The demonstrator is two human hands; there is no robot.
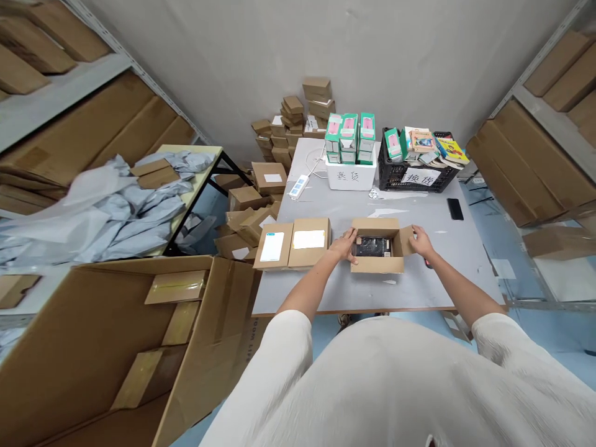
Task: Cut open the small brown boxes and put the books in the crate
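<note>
An open cardboard box [377, 266] sits on the grey table in front of me, its flaps folded outward. Inside it lies a dark, black item [370, 246] with a small pale label; its kind I cannot make out. My left hand [344, 246] grips the box's left side, thumb toward the front. At the other end, my right hand [421, 241] pinches the right flap [406, 239]. A small red and dark object [428, 264] shows beside my right wrist, mostly hidden by the arm.
Two labelled cardboard boxes [309, 254] lie left of the open one. Behind stand a white bin [351, 177] of green boxes and a black crate [391, 180] of books. A phone [455, 209] and power strip [298, 187] lie on the table [321, 292]. A large carton [233, 285] stands left.
</note>
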